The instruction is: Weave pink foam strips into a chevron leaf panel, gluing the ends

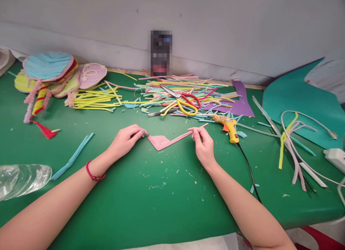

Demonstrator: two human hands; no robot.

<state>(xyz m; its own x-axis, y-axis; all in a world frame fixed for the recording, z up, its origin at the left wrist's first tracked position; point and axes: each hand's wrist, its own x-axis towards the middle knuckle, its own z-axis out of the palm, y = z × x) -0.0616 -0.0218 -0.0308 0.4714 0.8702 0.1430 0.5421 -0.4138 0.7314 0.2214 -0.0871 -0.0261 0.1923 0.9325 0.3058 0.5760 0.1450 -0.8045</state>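
Observation:
A pink piece built of pipe cleaners (159, 141) is held just above the green table, with a long pink pipe cleaner (181, 137) running from its lower corner up to the right. My left hand (131, 136) pinches the piece at its left corner, thumb and fingertips together. The long strand is gripped between thumb and fingers of my right hand (201, 142), its free end sticking out beyond them. Close to my right hand lies a yellow glue gun (229, 127) with a black cord.
Scissors with red and yellow handles (185, 100) rest on a heap of coloured pipe cleaners (153, 90). Fuzzy fans (48, 66) are stacked at the left, above a clear bottle (24, 181). Cables and a teal sheet (296, 99) take up the right side. Scraps litter the green table (129, 207).

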